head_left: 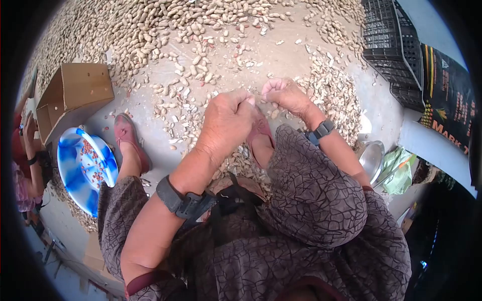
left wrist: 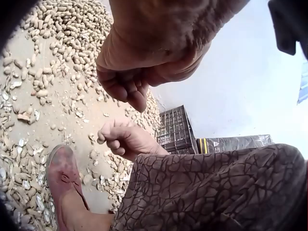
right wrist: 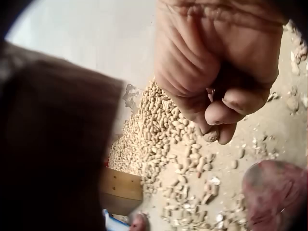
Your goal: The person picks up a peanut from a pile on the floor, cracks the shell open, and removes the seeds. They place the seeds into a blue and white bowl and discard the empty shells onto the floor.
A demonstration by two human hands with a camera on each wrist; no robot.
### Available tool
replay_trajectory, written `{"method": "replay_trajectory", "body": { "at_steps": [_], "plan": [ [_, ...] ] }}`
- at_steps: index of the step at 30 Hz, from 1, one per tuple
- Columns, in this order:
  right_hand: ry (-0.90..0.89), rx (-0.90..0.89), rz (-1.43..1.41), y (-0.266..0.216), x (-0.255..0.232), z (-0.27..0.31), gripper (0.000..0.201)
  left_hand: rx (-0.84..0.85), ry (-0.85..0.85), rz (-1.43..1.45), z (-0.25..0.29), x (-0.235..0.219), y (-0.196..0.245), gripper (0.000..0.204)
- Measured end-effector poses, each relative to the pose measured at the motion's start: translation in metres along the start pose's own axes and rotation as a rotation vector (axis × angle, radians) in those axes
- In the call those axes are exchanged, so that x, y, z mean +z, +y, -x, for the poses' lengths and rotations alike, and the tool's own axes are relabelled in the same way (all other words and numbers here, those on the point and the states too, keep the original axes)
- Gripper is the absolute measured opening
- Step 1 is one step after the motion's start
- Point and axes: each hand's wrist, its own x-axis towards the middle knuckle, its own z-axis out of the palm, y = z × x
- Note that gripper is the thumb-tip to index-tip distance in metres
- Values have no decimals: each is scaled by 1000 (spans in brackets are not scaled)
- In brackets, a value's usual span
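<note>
My left hand [head_left: 228, 118] is a loose fist above the pink shoe [head_left: 259, 131]; in the left wrist view, the fingers of this hand [left wrist: 149, 53] curl inward and no object shows between them. Close by on the right, my right hand [head_left: 288, 98] is bent at the fingers. The right wrist view has this hand [right wrist: 221, 72] pinching a peanut [right wrist: 210, 136] between thumb and fingertips. Unshelled peanuts [head_left: 135, 30] lie in a wide heap ahead, and broken shells [head_left: 331, 95] are strewn around the feet.
At the left stand a cardboard box [head_left: 88, 88] and a blue-white basin [head_left: 68, 155] with reddish kernels [head_left: 93, 163]. Another person's arm [head_left: 35, 165] shows at the far left. Black crates [head_left: 389, 37], a metal bowl [head_left: 371, 155] and a green plastic bag [head_left: 399, 170] are at the right.
</note>
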Motion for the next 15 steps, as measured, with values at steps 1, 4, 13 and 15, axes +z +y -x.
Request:
{"method": "replay_trajectory", "body": {
  "at_steps": [1, 4, 13, 15],
  "plan": [
    [79, -36, 139, 15, -2, -10, 5, 44, -44, -36, 3, -7, 9, 20],
    [191, -183, 571, 71, -18, -39, 7, 169, -114, -199, 17, -32, 42, 20],
    [199, -289, 1116, 122, -21, -45, 14, 44, -86, -21, 99, -71, 97, 21],
    [153, -316, 1080, 116, -23, -40, 15, -24, -41, -4, 107, -74, 97, 22]
  ]
}}
